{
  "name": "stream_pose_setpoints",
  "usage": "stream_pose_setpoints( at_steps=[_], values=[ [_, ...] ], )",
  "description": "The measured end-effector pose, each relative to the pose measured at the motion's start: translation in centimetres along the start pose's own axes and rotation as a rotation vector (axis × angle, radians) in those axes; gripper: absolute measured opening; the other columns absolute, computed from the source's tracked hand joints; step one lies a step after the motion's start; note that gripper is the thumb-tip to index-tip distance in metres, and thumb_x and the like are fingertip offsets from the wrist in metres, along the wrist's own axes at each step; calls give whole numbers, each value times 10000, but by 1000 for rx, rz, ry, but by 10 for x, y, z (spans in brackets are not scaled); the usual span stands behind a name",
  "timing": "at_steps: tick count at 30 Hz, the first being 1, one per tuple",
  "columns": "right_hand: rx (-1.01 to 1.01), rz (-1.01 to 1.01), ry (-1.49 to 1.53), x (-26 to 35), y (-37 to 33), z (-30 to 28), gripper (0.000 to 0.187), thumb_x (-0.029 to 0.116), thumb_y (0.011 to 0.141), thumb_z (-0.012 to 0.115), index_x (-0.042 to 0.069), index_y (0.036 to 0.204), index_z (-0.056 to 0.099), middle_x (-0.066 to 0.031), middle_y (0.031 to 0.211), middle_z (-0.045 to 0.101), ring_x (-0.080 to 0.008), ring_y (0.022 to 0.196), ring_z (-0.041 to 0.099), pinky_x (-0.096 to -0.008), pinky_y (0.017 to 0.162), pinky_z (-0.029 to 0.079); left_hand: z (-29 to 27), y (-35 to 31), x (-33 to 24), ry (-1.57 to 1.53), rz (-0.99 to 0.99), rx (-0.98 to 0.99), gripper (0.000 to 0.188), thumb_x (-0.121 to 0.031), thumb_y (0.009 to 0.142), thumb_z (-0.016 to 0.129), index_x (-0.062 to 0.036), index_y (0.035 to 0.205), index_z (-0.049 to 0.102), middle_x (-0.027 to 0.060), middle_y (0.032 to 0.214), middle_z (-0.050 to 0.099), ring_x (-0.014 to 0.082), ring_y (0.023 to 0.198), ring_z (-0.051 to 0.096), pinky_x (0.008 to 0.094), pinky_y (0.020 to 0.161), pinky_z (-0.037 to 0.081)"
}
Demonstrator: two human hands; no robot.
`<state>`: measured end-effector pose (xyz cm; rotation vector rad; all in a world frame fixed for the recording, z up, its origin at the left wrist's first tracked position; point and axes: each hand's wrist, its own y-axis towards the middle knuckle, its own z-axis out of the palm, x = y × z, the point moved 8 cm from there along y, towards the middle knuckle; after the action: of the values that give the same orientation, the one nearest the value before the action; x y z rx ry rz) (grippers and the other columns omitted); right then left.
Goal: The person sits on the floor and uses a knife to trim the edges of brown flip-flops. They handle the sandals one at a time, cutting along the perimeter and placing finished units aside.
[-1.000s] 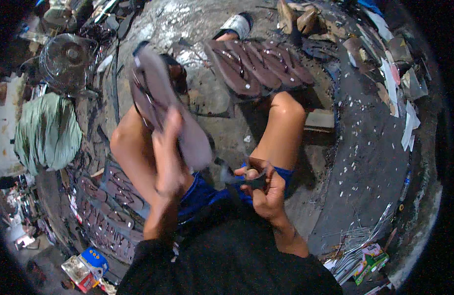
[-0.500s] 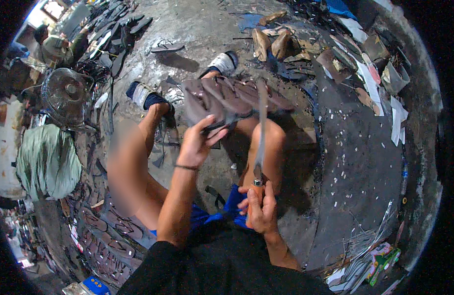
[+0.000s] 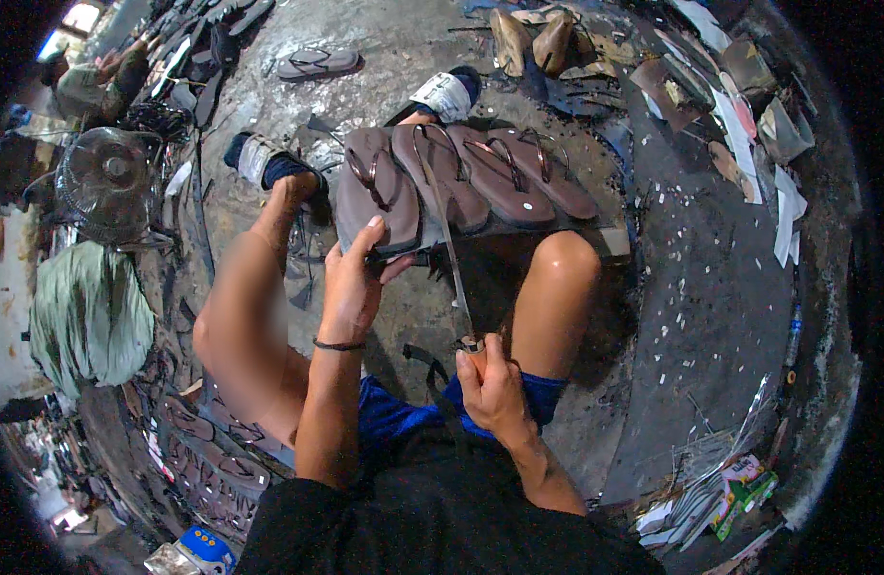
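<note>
Swung leftward since the earlier frame, one long, thin grey metal blade [image 3: 449,249] with an orange handle [image 3: 477,360] now slants over the second of four brown flip-flops with glossy dark straps [image 3: 504,187]. The four stand side by side in a slanting row in front of the person, beyond the right knee; one small, round white spot shows on the third. Whether the blade touches the second flip-flop cannot be told.

The person's two hands are both occupied. The right hand [image 3: 497,391] is closed around the one handle, thumb laid along it. The left hand [image 3: 355,283] is partly open, its thumb on the heel of the leftmost flip-flop and its fingers below, with one thin black band [image 3: 339,345] around the wrist.

Farther off, one single brown flip-flop [image 3: 317,63] lies on the grey floor [image 3: 384,43], and two brown foot-shaped forms [image 3: 531,43] stand close together. One round wire-caged fan [image 3: 109,182] stands at the left, just above one crumpled pale-green cloth [image 3: 92,311].
</note>
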<state>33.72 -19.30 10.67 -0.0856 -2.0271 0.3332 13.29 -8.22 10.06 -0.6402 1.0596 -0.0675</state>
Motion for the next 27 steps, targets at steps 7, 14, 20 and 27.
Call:
stream_pose_setpoints(
  at_steps=[7, 14, 20, 27],
  values=[
    [72, 89, -140, 7, 26, -1, 391, 350, 943, 512, 5, 1119, 460, -281, 838, 635, -489, 786, 606, -567, 645, 478, -10, -9, 27, -53, -43, 47, 313, -187, 879, 668, 6, 1081, 526, 85, 989, 615, 227, 872, 659, 431, 777, 583],
    [98, 147, -289, 7, 58, 4, 387, 343, 924, 514, -26, 1017, 586, -270, 841, 640, -473, 785, 616, -549, 671, 496, -15, -15, 60, -174, -124, 57, 277, -173, 891, 654, -13, 1085, 538, 57, 983, 626, 204, 872, 659, 422, 792, 585],
    [216, 151, -338, -26, 91, 22, 273, 245, 859, 523, 23, 746, 636, -247, 779, 634, -440, 762, 626, -531, 691, 504, -2, -27, 60, -239, -205, 21, 199, -238, 893, 655, -119, 1043, 600, -34, 959, 572, 141, 957, 568, 425, 912, 476],
    [533, 254, -233, -49, 107, 34, 296, 285, 799, 583, 30, 947, 611, -238, 835, 647, -390, 779, 649, -454, 658, 510, -12, -25, 72, -303, -213, 42, 280, -244, 903, 640, -104, 1129, 553, 5, 1043, 633, 160, 989, 623, 373, 836, 531]
  ],
)
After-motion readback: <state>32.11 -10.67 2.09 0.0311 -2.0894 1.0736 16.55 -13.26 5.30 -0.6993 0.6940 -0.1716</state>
